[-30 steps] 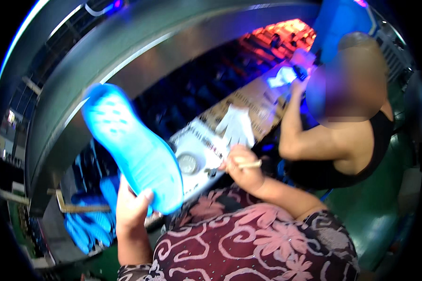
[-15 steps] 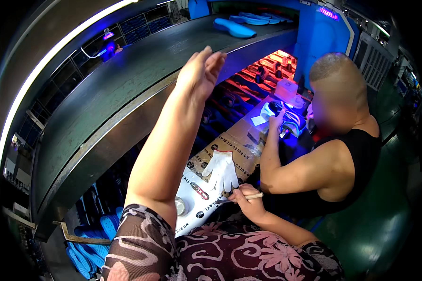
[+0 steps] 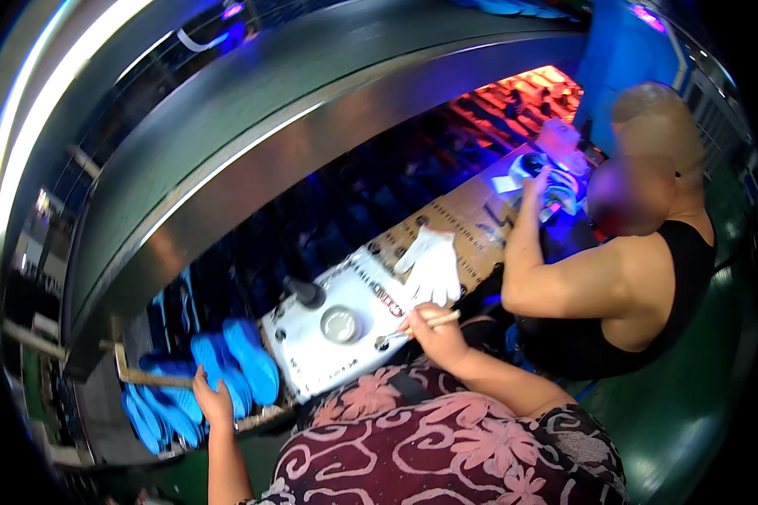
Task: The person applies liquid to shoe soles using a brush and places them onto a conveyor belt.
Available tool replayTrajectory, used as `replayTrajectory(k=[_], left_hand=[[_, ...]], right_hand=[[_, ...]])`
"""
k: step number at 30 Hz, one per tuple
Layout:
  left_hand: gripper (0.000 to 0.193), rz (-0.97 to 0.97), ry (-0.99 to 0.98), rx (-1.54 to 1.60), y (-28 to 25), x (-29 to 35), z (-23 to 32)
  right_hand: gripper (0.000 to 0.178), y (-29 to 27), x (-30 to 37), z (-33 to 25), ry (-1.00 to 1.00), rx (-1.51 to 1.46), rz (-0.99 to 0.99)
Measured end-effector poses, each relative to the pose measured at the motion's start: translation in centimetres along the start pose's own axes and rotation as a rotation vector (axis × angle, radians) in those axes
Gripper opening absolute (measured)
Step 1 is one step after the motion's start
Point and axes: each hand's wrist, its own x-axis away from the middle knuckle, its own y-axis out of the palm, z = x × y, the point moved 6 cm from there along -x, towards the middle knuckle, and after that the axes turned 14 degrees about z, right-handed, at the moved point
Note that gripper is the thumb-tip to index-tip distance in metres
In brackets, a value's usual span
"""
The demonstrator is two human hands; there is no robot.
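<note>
At the lower left, my left hand (image 3: 214,402) reaches beside the blue shoe soles (image 3: 242,362). Its fingers are apart, and nothing shows between them. Several more blue soles (image 3: 156,412) lean together just left of it. My right hand (image 3: 440,338) grips a small brush (image 3: 444,319) by its pale wooden handle. The brush's tip hangs over the white covered board, right of a round open tub (image 3: 341,325). A dark cylindrical object (image 3: 305,292) stands behind the tub. White gloves (image 3: 434,268) lie just beyond my right hand.
A green conveyor belt (image 3: 253,93) with a metal side (image 3: 227,177) curves across the back. Close on my right, a co-worker (image 3: 615,269) handles a shoe (image 3: 556,187) under violet light. Behind glows a red-lit rack (image 3: 522,105). A wooden bar (image 3: 156,379) juts out by the soles.
My left hand has come down from above the conveyor belt to the blue soles at lower left. The view has shifted, revealing the tub and dark cylinder. My right hand still holds the brush.
</note>
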Motion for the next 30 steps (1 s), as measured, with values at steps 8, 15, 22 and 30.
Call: replayTrajectory(k=[8, 15, 22, 30], left_hand=[[0.075, -0.06, -0.287, 0.124, 5.3, 4.4, -12.9], [0.036, -0.324, -0.801, 0.962, 4.7, 2.7, -8.5], [0.049, -0.133, -0.95, 1.494, 0.2, 5.2, -1.1], [0.037, -0.293, -0.595, 1.107, 3.0, 5.9, 10.4]], right_hand=[[0.035, 2.1, 0.0, 0.7, 0.125, 0.102, -0.009], [0.038, 2.4, 0.8, 0.1, 0.172, 0.11, 0.067], [0.031, 4.9, 0.6, 0.6, 0.238, 0.008, -0.003], [0.046, 5.9, -0.1, -3.4, 0.243, -0.216, -0.127]])
